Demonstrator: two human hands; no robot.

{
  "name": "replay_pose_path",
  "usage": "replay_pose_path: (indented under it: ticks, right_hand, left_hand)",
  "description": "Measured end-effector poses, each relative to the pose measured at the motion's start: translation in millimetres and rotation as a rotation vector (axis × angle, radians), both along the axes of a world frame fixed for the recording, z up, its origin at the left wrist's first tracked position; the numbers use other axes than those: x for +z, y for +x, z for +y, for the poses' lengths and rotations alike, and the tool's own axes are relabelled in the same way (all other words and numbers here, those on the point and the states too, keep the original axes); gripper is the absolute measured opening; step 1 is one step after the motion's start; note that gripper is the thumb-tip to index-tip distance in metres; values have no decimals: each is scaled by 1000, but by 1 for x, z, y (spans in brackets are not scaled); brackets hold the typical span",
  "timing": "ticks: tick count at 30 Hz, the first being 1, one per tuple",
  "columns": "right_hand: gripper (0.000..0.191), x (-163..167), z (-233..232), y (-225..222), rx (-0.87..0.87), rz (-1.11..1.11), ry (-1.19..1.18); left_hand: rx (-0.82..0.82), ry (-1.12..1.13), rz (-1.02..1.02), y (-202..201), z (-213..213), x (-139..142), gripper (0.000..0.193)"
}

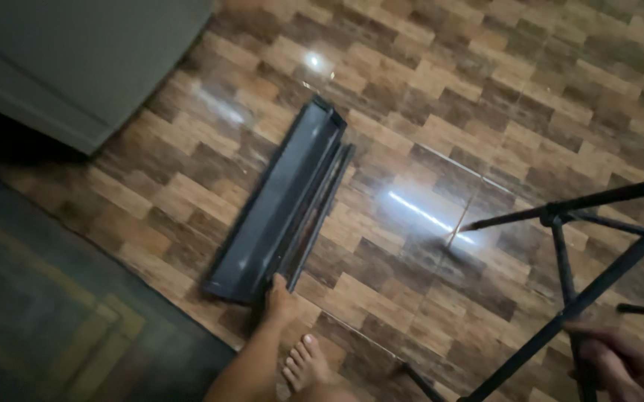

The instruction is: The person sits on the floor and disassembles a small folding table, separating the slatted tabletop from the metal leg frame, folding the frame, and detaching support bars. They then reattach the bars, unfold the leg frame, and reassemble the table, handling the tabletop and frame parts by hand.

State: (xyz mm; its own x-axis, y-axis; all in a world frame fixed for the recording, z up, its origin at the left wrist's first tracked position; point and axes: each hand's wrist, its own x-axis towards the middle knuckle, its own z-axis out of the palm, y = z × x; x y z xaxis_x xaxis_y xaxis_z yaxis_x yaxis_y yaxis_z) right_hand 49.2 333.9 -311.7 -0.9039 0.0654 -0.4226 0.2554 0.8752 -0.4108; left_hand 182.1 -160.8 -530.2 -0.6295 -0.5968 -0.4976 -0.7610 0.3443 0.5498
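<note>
- Left hand (280,301): reaches down to the floor and its fingers rest on the near end of a long dark tray-like channel (281,201). Fingers are bent over the end edge; whether they clamp it or only press on it cannot be told.
- Channel: lies flat on the floor, running diagonally from the hand up and to the right. A shallow trough, dark grey, with raised side walls. A thinner dark strip (322,212) lies along its right side, touching it or just beside it.
- Right hand (623,365): at the lower right corner, blurred, fingers curled around a thin black bar of a metal frame (560,219). Grip is closed on the bar.
- Frame: several thin black rods that cross one another, standing above the floor at the right; one rod points left and its tip sits near a bright reflection on the tiles.
- A bare foot (305,366) stands on the floor just below the left hand, beside the forearm.
- Floor (441,97): glossy brown tiles in a wood-block pattern, with light glare.
- Dark rug (46,320) at lower left, near the channel's near end.
- Grey cabinet (76,59) at upper left, well apart from both hands.
</note>
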Motion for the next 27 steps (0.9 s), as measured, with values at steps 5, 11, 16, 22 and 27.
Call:
replay_pose_path:
  ticks: [5, 11, 16, 22, 27]
  right_hand:
    - [24, 50, -38, -3, 66, -4, -64]
    - [28, 144, -48, 4, 160, 114, -452]
    - [42, 219, -27, 12, -71, 27, -950]
    - [69, 292, 44, 50, -348, -19, -1310]
    - [42, 304, 78, 103, -132, 553, -435]
  left_hand:
    - [-65, -29, 254, -23, -23, 65, 38]
    - [-241, -65, 782, -85, -36, 213, 49]
    - [-520, 161, 583, -102, 35, 336, 41]
    - [-1129, 2, 796, -73, 169, 436, 38]
    - [-1153, -93, 612, -29, 241, 478, 39]
